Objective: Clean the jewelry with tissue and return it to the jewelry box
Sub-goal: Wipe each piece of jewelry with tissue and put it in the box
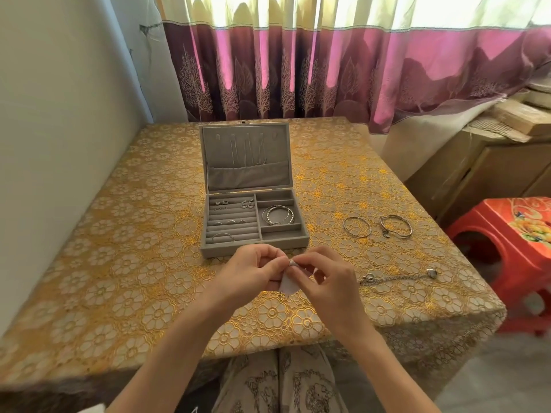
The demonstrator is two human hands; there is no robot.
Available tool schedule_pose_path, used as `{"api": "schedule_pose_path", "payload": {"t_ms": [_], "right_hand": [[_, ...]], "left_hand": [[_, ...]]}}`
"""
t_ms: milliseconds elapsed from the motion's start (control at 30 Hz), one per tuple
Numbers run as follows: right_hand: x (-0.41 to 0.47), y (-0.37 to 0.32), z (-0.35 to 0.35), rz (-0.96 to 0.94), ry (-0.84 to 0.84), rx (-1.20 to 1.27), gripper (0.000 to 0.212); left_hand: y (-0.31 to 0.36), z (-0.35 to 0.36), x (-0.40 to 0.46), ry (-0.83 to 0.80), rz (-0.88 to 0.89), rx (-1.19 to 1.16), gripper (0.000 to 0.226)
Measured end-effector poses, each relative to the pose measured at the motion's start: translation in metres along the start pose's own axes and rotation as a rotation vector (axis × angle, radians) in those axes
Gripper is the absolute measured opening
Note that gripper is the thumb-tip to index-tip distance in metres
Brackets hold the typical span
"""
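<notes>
Both hands meet over the worktop's near edge, the left hand [253,271] and right hand [323,277] pinching a small ring [292,263] in a tissue [288,284]. The open box [255,222] sits just beyond the fingers, nothing between. Two bangles [377,226] and a chain [399,277] wait toward the right edge, nearer the right hand.

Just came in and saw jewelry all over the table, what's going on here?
A person is rubbing a small ring with a tissue, both hands, left hand and right hand, pinching them. The jewelry box stands open. Two bangles and a chain lie on the table.
</notes>
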State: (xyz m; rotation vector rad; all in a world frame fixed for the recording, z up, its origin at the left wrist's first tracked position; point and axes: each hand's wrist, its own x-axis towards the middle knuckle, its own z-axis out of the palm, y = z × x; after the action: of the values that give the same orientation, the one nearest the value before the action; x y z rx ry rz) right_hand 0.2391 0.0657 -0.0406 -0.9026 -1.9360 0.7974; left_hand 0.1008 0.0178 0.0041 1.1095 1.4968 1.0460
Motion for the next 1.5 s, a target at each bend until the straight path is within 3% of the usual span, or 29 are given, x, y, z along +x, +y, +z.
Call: {"api": "schedule_pose_path", "payload": {"t_ms": [233,367,533,667,733,800,900,1033,1167,1333,1500], "right_hand": [[-0.001,0.003,-0.001,-0.086,-0.069,-0.075,0.013],[-0.008,0.009,-0.001,-0.062,-0.124,-0.082,0.007],[-0.015,0.018,-0.007,0.001,-0.163,-0.084,0.004],[-0.013,0.016,-0.010,-0.006,-0.168,-0.105,0.004],[-0.011,0.014,-0.011,-0.033,-0.164,-0.126,0.003],[-0.008,0.011,-0.012,-0.080,-0.163,-0.146,0.002],[-0.006,0.008,-0.013,-0.145,-0.193,-0.163,0.005],[-0.007,0.006,-0.014,-0.174,-0.203,-0.156,0.024],[-0.010,0.005,-0.011,-0.191,-0.189,-0.162,0.013],[-0.015,0.009,-0.007,-0.099,-0.192,-0.074,0.003],[-0.022,0.021,-0.007,0.082,-0.196,0.047,0.018]], "left_hand": [[-0.006,-0.004,-0.001,0.014,-0.003,0.143,0.013],[-0.010,-0.005,-0.004,0.009,-0.008,0.145,0.014],[-0.016,-0.017,-0.007,0.085,-0.031,0.010,0.015],[-0.018,-0.015,-0.009,0.053,-0.039,-0.182,0.008],[-0.017,-0.015,-0.008,0.015,-0.056,-0.218,0.019],[-0.017,-0.013,-0.008,-0.045,-0.070,-0.148,0.024],[-0.016,-0.011,-0.010,-0.111,-0.017,0.136,0.024],[-0.015,-0.011,-0.012,-0.047,0.099,0.255,0.025],[-0.018,-0.011,-0.013,-0.004,0.161,0.388,0.016],[-0.019,-0.012,-0.015,0.057,0.073,0.090,0.012],[-0.028,-0.019,-0.019,0.039,0.038,-0.575,0.007]]}}
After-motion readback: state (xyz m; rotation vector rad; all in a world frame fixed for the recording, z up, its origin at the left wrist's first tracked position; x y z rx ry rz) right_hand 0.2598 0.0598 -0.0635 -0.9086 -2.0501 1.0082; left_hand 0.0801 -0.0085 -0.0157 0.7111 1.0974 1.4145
